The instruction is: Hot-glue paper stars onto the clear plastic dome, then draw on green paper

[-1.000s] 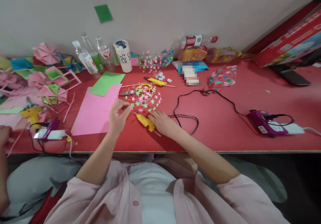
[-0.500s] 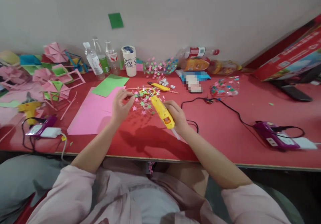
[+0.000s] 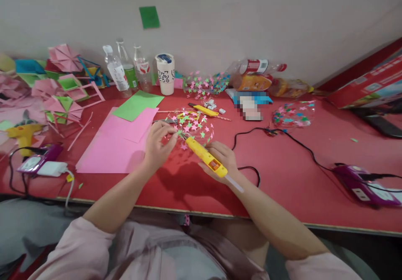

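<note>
Right hand point(image 3: 224, 156) grips yellow glue gun point(image 3: 205, 156), nozzle aimed at the left fingertips, clear glue stick point(image 3: 235, 183) poking out the rear. Left hand point(image 3: 158, 144) has thumb and fingers pinched, apparently on a small piece point(image 3: 177, 133), too small to identify. Gun is above the middle of the red worktop point(image 3: 292, 179), between its near edge and the star-dotted clear plastic point(image 3: 201, 131); scissors point(image 3: 185, 113) lie by the plastic, partly seen through it. Pink paper point(image 3: 106, 146) left of the left hand, green sheet point(image 3: 138, 104) overlapping it toward the far edge. Yellow cutter point(image 3: 205, 111) beyond the plastic; black cord point(image 3: 257, 128) runs across the right half.

Handling, my judgement: nozzle is very near the fingertips and probably hot, so pinch the piece by its outer rim and bring the tip in from the free side. Squeeze lightly, a small dot is likely enough; too much could ooze onto skin. Resting the left wrist on the worktop should steady the pinch. Cord needs slack so it doesn't tug the gun.
</note>
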{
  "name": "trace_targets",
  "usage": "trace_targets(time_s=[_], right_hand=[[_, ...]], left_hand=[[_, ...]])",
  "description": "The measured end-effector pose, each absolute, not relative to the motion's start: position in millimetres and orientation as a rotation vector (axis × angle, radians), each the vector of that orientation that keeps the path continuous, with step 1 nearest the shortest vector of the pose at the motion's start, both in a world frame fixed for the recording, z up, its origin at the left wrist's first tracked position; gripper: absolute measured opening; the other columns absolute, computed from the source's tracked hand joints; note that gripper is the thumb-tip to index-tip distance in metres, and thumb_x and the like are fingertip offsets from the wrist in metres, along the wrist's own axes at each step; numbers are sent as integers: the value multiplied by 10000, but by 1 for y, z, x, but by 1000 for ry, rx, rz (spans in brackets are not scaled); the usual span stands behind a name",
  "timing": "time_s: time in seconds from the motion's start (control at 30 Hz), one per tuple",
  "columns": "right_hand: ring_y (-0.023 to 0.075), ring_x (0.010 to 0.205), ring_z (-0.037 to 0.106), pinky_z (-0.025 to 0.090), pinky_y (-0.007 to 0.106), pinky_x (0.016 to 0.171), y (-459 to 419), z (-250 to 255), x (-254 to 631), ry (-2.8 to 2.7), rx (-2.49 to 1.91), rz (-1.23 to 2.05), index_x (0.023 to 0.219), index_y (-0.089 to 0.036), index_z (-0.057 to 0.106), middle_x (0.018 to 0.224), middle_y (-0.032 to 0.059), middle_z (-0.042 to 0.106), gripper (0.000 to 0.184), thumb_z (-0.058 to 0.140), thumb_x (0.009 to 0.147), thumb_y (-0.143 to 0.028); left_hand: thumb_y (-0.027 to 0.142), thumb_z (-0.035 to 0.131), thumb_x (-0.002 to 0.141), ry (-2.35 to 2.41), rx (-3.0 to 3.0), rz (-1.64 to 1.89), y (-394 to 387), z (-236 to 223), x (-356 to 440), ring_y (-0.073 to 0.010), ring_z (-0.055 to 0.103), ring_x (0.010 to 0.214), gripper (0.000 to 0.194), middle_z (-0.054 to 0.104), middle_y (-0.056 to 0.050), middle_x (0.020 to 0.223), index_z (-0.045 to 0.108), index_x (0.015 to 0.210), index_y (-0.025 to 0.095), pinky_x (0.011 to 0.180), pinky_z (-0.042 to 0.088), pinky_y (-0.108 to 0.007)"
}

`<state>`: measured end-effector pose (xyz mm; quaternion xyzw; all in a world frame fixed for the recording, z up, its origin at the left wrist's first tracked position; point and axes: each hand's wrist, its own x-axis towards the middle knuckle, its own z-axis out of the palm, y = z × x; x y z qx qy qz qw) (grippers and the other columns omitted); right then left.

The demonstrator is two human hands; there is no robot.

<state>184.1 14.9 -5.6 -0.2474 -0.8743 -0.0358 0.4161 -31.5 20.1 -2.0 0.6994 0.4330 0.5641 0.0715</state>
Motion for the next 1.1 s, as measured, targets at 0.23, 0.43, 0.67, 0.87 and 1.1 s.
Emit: trace_targets(time_s=[0.23, 0.43, 0.67, 0.87, 1.1], right_hand=[[147, 592, 499, 410, 277, 545, 13, -7, 185, -2203, -649, -104, 752, -213, 492, 659, 27, 553, 219, 523, 887, -383], [138, 579, 460, 392, 269, 541, 13, -8, 185, -2211, -678, -92, 694, -217, 462, 627, 15, 513, 283, 497, 901, -406], [124, 554, 421, 342, 260, 513, 11, -8, 184, -2202, -686, -89, 658, -217, 441, 608, -6, 470, 311, 515, 894, -406], [127, 543, 417, 343, 259, 518, 12, -8, 184, -2200, -666, -93, 654, -224, 425, 593, -17, 450, 288, 527, 880, -372], [130, 540, 417, 343, 265, 528, 13, -10, 184, -2207, -693, -77, 654, -228, 425, 590, -18, 447, 284, 519, 877, -378]], left_hand=[[135, 569, 820, 1302, 2126, 1671, 18, -1, -29, -153, 546, 775, 114, 565, 3, 765, 585, 744, 218, 726, 455, -317], [128, 568, 820, 1306, 2133, 1667, 17, -1, -28, -152, 547, 781, 118, 568, 3, 771, 585, 746, 218, 727, 450, -315], [124, 573, 818, 1290, 2148, 1685, 16, -2, -28, -146, 538, 777, 107, 570, 5, 784, 597, 773, 218, 727, 446, -307], [138, 570, 819, 1310, 2135, 1674, 16, -2, -28, -155, 542, 777, 100, 570, 0, 782, 591, 767, 221, 732, 456, -320], [142, 571, 814, 1312, 2111, 1690, 17, -2, -28, -157, 545, 777, 100, 577, -1, 787, 594, 763, 224, 729, 460, -322]])
